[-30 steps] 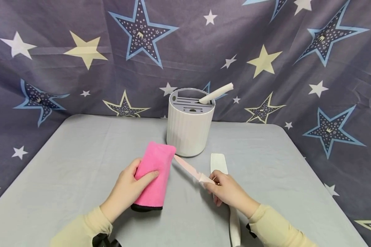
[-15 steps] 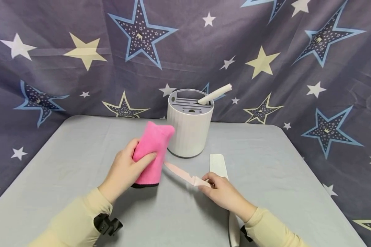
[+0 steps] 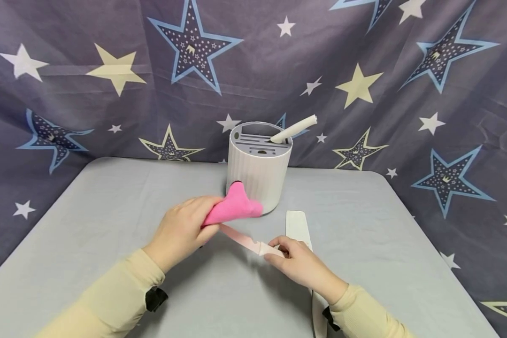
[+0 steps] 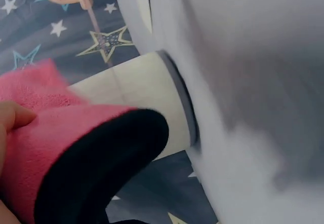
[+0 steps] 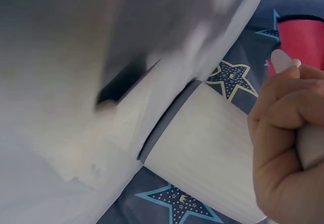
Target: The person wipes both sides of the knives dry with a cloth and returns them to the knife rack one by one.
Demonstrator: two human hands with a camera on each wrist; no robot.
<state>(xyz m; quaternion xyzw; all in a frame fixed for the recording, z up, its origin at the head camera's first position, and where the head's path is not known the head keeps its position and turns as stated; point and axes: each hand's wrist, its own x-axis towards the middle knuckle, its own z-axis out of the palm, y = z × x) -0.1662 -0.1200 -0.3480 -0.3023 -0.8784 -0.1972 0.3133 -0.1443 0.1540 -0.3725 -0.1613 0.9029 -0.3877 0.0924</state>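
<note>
My left hand (image 3: 186,230) grips a folded pink cloth (image 3: 232,206) with a black edge, which shows large in the left wrist view. A small knife (image 3: 245,240) with a pale pink blade is in my right hand (image 3: 302,263), fingers curled round its whitish handle. The blade points left, its tip hidden at the cloth and the left hand. In the right wrist view the curled right fingers (image 5: 283,127) cover most of the handle. Beneath the right hand a white, broad-bladed utensil (image 3: 297,225) lies on the table, partly covered by that hand.
Behind the hands stands a white ribbed knife holder (image 3: 257,173) with a grey slotted top. One white handle (image 3: 295,129) leans out of it to the right. The grey table (image 3: 122,202) meets a dark star-patterned curtain (image 3: 253,61) at the back.
The left hand has turned over, tipping the cloth from upright to slanting right, over the blade's tip end. The right hand has shifted slightly left with the knife.
</note>
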